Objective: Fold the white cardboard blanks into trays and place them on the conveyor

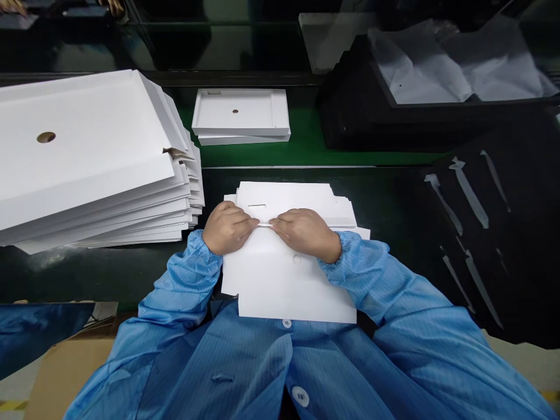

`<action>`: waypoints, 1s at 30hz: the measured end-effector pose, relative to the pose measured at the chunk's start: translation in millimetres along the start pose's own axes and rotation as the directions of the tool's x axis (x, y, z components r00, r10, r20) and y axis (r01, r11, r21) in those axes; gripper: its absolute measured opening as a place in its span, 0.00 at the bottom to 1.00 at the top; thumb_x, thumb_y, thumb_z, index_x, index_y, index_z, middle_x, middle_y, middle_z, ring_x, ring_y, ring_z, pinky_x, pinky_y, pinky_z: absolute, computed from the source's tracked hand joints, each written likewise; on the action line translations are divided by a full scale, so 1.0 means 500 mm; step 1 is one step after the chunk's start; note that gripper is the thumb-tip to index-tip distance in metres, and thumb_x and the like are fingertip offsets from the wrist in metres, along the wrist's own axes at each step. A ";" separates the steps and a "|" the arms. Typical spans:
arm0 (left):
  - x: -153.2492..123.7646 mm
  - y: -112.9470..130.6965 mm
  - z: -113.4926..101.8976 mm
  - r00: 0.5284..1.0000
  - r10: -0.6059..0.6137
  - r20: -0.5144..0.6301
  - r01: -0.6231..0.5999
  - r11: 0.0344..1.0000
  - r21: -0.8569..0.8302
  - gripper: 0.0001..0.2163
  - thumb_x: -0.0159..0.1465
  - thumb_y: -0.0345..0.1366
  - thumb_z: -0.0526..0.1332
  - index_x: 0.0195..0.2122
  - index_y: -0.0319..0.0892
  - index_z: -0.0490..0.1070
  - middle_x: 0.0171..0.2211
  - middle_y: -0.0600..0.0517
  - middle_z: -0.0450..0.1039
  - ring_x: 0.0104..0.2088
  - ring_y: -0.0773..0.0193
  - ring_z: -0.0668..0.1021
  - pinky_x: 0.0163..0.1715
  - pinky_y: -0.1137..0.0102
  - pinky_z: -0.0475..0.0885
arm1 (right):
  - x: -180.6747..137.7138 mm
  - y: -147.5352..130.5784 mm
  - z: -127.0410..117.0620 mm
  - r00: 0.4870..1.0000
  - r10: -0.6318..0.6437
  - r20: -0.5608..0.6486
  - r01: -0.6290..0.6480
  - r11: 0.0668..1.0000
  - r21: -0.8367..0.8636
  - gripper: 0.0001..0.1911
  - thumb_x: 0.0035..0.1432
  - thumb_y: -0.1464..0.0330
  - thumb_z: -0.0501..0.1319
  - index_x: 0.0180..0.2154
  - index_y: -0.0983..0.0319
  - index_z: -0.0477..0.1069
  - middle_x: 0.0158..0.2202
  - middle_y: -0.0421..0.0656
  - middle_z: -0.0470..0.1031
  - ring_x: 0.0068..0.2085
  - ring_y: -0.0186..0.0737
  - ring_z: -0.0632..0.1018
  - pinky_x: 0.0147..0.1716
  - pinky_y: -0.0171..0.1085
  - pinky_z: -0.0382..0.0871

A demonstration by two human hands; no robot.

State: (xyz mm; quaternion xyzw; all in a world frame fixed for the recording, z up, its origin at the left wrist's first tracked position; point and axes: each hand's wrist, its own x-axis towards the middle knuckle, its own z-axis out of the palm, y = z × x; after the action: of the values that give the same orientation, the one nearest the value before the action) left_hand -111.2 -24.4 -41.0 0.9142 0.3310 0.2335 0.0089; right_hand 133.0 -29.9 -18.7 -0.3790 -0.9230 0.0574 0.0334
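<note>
Left hand (231,227): fingertips pinching a raised fold across the white cardboard blank (280,280).
Right hand (304,232): gripping the same fold, my fingertips just beside the left ones.
Cardboard blank: directly before me on the dark workbench (109,274), its near edge at my blue smock (245,356) (more white card peeks out beneath its far side).
Cardboard stack (83,111): uneven, at my left, a round hole in the top piece.
Shallow white trays (258,119): two, one upon the other, beyond the blank.
</note>
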 end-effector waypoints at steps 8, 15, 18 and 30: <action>0.001 -0.002 0.006 0.998 0.021 -0.060 -0.021 1.000 -0.001 0.08 0.69 0.36 0.58 0.40 0.44 0.78 0.29 0.52 0.79 0.31 0.65 0.79 0.38 0.63 0.68 | -0.011 0.026 -0.023 0.999 -0.014 0.032 0.011 0.995 0.096 0.18 0.70 0.58 0.55 0.50 0.61 0.77 0.44 0.47 0.80 0.45 0.45 0.77 0.42 0.40 0.66; -0.005 -0.011 0.014 0.998 -0.033 -0.054 0.031 0.998 -0.048 0.09 0.70 0.37 0.57 0.43 0.44 0.77 0.28 0.51 0.79 0.30 0.64 0.79 0.37 0.64 0.68 | -0.041 0.058 -0.028 1.000 0.012 -0.020 -0.011 0.998 0.055 0.20 0.71 0.62 0.53 0.37 0.62 0.81 0.31 0.47 0.77 0.36 0.43 0.74 0.37 0.40 0.62; -0.007 -0.013 0.016 0.999 -0.025 -0.039 0.023 0.999 -0.047 0.09 0.70 0.35 0.57 0.44 0.44 0.78 0.28 0.52 0.79 0.30 0.64 0.79 0.37 0.63 0.69 | -0.041 0.051 -0.019 0.997 -0.023 -0.073 0.024 1.000 0.013 0.20 0.70 0.65 0.53 0.32 0.63 0.81 0.28 0.47 0.75 0.33 0.41 0.72 0.34 0.40 0.59; -0.005 -0.003 0.003 0.994 -0.068 -0.083 0.060 0.994 -0.095 0.09 0.67 0.32 0.58 0.38 0.44 0.79 0.27 0.51 0.79 0.29 0.63 0.79 0.37 0.63 0.72 | -0.057 0.056 -0.018 0.990 -0.022 -0.137 0.040 0.991 0.129 0.20 0.71 0.61 0.52 0.40 0.62 0.81 0.33 0.47 0.79 0.38 0.43 0.75 0.40 0.41 0.66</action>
State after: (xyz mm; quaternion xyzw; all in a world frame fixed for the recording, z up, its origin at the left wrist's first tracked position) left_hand -113.2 -24.3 -43.5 0.8908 0.3491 0.2874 0.0441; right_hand 173.6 -29.5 -14.0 -0.3647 -0.9186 0.0917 0.1219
